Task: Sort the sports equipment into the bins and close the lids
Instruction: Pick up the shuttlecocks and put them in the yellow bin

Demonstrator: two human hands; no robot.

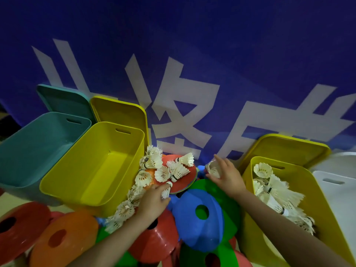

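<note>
Background: blue banner (250, 54) with large white characters, standing behind a floor strewn with gear.

Bins, left to right: teal bin (28, 151), nothing visible inside; left yellow bin (63, 178), nothing visible inside; right yellow bin (325, 224), partly filled with white shuttlecocks; white bin (339, 199) at the far right edge, contents not visible. Lids are all off: teal lid (63, 101) and 2 yellow lids (119, 110) (289, 149) lean on the banner behind their bins.

Pile between the bins: loose shuttlecocks (173, 168) lie on a red disc cone (185, 182), with more trailing down beside the left yellow bin. Blue disc cone (200, 218), green, orange and red ones lie scattered in front.

Left hand (154, 199): fingers curled round 1 shuttlecock (167, 190) at the edge of the red disc cone. Right hand (227, 176): fingers closed on another shuttlecock (212, 168), held above the pile, between it and the right yellow bin.

Progress, as a judgement: early to middle. Shuttlecock sorting is part done, roughly a dozen still loose. No cones appear binned. No lid is closed.
</note>
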